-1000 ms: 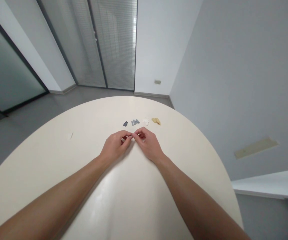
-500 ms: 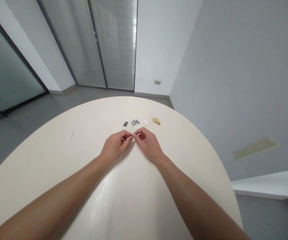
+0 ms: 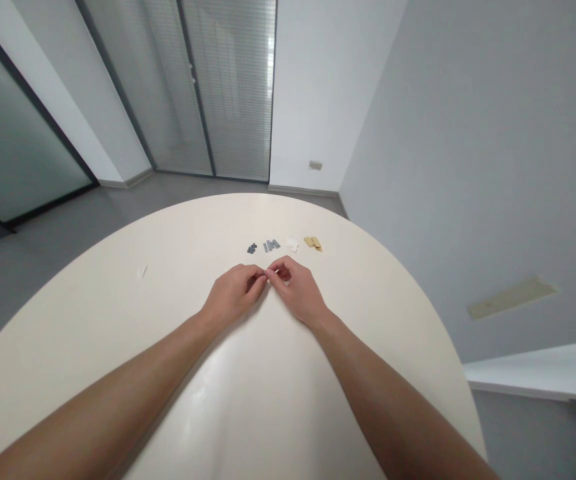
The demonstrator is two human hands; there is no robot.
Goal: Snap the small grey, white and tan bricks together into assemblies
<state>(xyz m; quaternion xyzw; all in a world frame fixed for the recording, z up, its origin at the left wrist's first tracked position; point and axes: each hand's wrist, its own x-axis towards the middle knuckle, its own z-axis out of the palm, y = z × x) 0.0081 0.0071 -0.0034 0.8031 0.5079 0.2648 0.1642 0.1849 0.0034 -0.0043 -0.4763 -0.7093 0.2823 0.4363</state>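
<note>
Head view: at the far left stands a frosted glass panel point(image 3: 23, 133) with a dark frame. Next, on the left part of the round, pale table point(image 3: 248, 427), lies a small white slip point(image 3: 143, 272), well apart from everything else there. Beyond the table's far edge are tall glazed panels point(image 3: 233, 100) with dark uprights. The left hand point(image 3: 235, 292) is low over the table, fingers curled, thumb and forefinger tips close together and meeting those of the right hand. Just beyond the fingertips, four little groups of pieces lie in a row on the table: dark pieces point(image 3: 252, 249), then grey pieces point(image 3: 271, 246), white pieces point(image 3: 293, 245) and tan pieces point(image 3: 313, 243), some of the tan ones overlapping. The right hand point(image 3: 298, 290) is nearest the grey and white groups, its fingers bent inward. What lies within either grip is hidden or too small, so I cannot tell whether each is closed on something. Farther right, a beige strip point(image 3: 513, 298) is on the grey wall point(image 3: 478, 133).
</note>
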